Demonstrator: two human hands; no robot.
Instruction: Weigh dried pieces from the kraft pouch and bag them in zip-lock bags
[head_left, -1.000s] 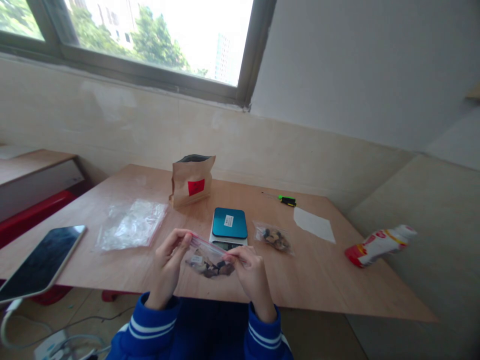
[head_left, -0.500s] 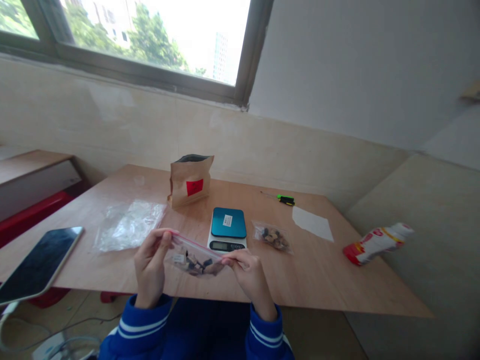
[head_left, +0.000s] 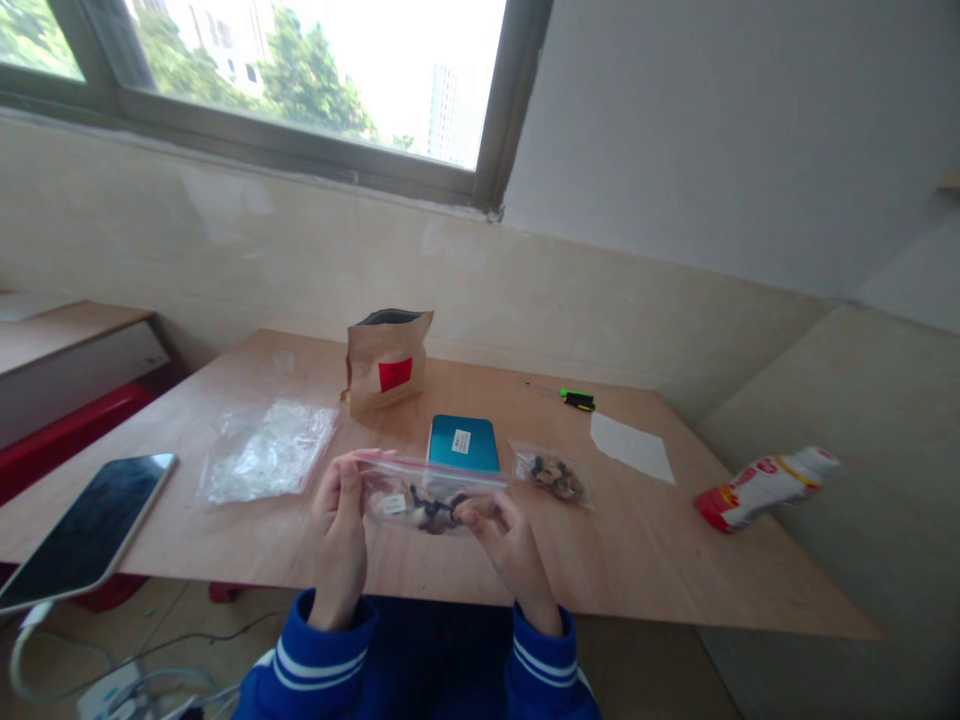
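**Holding a zip bag [head_left: 427,497] of dark chunks above the table, both hands on it**

Gripping the bag at both ends, the person kept it raised and roughly level over the near part of the plywood table [head_left: 630,540]. The left hand [head_left: 339,530] was closed around the bag's left end, fingers curled up behind the plastic, near the red-striped seal edge. The right hand [head_left: 514,545] was closed on the lower right side, with its fingertips pressed against the plastic beside the chunks. Whether the seal was shut could not be told.

The bag hung just in front of a digital kitchen scale [head_left: 463,443] with a blue top and a small white label, hiding the scale's near edge and display. Contents sat low in the bag: dark and tan pieces, plus a small white tag.

To the right of the scale, almost beside it, lay a smaller clear bag [head_left: 551,476] of similar pieces. Farther right were a sheet of white paper [head_left: 631,447] and a small screwdriver [head_left: 577,400] with a green-and-black handle. A red-and-white plastic bottle [head_left: 765,490] lay on its side near the table's right edge. Behind the hands stood a kraft paper pouch [head_left: 386,365] with a red label. To the left lay a flat, empty-looking clear plastic bag [head_left: 266,453] and a tablet [head_left: 90,530], its dark screen up.
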